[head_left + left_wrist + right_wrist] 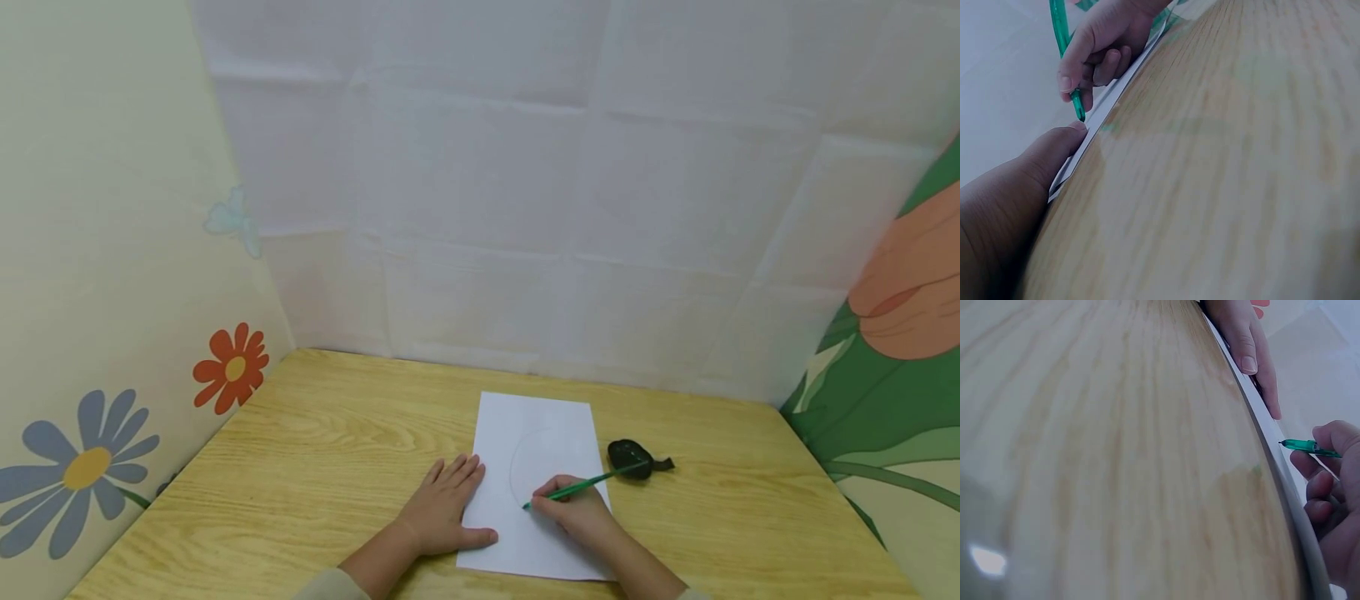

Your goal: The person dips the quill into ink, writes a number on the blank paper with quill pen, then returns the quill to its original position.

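A sheet of white paper (540,408) lies on the wooden table, with a faint curved line (512,467) drawn on it. My right hand (585,512) pinches a slim green pen (592,481) between thumb and fingers. The pen slants up to the right, its tip right at the lower end of the curve. Flat on the paper's left edge rests my left hand (444,510), fingers straight and thumb stretched towards the pen. In the right wrist view the pen (1304,447) shows a dark, fine point, and the other fingers curl under the right hand (1341,494).
Just right of the paper sits a shiny black rounded object (628,458) with a short stem, partly behind the pen's upper end. The wooden table (337,433) meets a white cloth backdrop (480,208). Flower-printed panels (90,250) stand at both sides.
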`<state>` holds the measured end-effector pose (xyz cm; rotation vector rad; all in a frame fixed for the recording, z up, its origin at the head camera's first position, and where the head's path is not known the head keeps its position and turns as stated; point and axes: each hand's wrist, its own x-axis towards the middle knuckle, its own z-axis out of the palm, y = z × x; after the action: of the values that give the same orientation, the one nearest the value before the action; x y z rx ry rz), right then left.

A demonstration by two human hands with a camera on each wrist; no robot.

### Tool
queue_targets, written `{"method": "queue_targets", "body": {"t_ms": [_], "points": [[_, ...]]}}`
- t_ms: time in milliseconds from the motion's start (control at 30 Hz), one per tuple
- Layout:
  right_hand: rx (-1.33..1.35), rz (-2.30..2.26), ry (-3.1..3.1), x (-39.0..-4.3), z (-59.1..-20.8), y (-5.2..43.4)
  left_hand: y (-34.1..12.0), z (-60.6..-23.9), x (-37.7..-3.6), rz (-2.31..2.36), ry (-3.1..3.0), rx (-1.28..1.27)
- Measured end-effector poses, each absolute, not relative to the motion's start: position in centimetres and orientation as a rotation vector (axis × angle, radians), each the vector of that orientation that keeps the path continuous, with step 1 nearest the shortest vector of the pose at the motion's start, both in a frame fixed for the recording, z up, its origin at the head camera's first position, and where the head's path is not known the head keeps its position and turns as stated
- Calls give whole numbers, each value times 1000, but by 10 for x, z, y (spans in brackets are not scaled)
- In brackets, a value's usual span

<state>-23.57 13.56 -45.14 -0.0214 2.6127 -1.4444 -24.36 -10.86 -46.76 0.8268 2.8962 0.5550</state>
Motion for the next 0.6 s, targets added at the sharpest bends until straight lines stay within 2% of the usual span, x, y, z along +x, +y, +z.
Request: {"method": "queue_targets", "body": {"t_ms": [600], "points": [[-25,-1451,2587,-232,-451,143,-108,-464,-241,555,2901,829]]}}
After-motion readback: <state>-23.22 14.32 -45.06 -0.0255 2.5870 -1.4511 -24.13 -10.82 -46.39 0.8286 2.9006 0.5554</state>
